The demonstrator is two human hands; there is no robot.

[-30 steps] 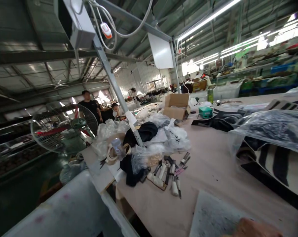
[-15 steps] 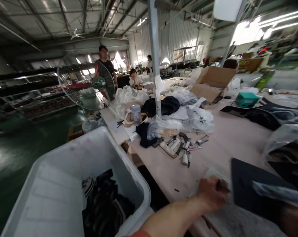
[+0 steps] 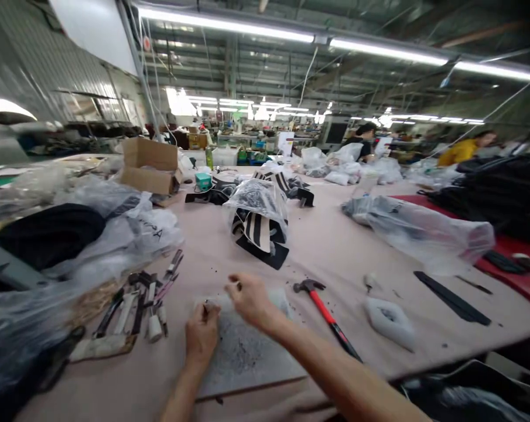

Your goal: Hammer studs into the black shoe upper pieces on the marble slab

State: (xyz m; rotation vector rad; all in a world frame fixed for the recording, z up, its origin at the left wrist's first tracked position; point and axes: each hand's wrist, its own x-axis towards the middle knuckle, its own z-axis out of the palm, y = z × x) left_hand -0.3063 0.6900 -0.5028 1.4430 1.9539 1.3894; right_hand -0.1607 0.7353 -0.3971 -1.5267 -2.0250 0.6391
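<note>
My left hand (image 3: 202, 329) rests at the left edge of a grey board (image 3: 247, 351), its fingers pinched on something small that I cannot make out. Just above the board's far side is my right hand (image 3: 249, 298), fingers curled together; what they hold, if anything, is too small to tell. Dark bits are scattered on the board. A claw hammer (image 3: 326, 313) with a red handle lies right of it. Beyond the hands, a clear plastic bag (image 3: 258, 199) holds black and striped pieces. Several hand tools (image 3: 153, 299) lie to the left.
A white container (image 3: 390, 322) and a dark strip (image 3: 451, 298) lie on the table (image 3: 335, 246) at the right. Plastic bags and an open cardboard box (image 3: 148, 167) stand at the left. A dark pile (image 3: 506, 187) is at the far right, with people in the background.
The view has swung right, away from the white bin and fan. The dark flat piece near my right hand is no longer there. Both hands are now at the grey board.
</note>
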